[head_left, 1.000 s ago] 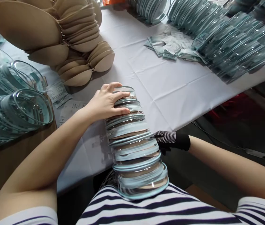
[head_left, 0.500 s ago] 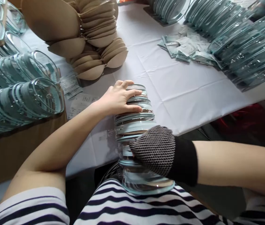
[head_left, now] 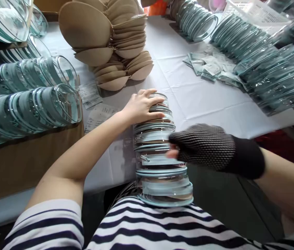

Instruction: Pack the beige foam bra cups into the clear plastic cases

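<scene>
A row of clear round zip pouches (head_left: 162,159) with pale teal zipper bands and rims runs from my striped shirt to the table, with tan pieces inside. My bare left hand (head_left: 145,107) grips its far end, fingers spread over the pouches. Two zipper pulls, one a silver zipper pull (head_left: 144,158), show on the left side. My right hand (head_left: 201,147), in a dark knitted fingerless glove, is at the right side of the middle pouches. Its fingers are curled together and blurred; what they hold, if anything, is hidden.
Stacked tan bra cups (head_left: 126,52) lie beyond the row. Filled teal-rimmed pouches (head_left: 32,107) line a cardboard box (head_left: 32,166) at left. More pouches (head_left: 279,69) stand at right, beside small printed packets (head_left: 214,66). A white basket (head_left: 256,14) sits farther back.
My right hand has moved up and away to the right from the near pouches, uncovering their zipper bands. My left hand keeps its hold at the far end. The view has shifted slightly.
</scene>
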### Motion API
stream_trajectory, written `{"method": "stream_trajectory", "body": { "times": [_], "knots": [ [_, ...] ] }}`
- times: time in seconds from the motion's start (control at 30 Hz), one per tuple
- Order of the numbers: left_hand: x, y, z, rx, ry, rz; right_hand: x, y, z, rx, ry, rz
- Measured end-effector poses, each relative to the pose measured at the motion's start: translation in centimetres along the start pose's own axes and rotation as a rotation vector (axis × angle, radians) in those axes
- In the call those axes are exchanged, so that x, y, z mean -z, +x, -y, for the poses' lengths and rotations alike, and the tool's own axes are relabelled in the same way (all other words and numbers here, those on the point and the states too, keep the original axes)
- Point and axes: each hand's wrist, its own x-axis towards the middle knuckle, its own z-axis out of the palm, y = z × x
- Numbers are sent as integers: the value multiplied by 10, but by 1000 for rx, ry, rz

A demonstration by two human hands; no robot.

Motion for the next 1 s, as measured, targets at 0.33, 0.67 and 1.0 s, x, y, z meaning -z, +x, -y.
{"method": "stream_trajectory", "body": {
  "times": [0.33, 0.67, 1.0],
  "knots": [
    [4, -112, -77, -569, -139, 276, -120, -79, -1, -251, 319, -13],
    [4, -154, -106, -172, 236, 113, -134, -14, -11, -72, 1014, -110],
    [-32, -159, -99, -249, 356, -247, -151, 42, -12, 3, 1277, 221]
  ]
}}
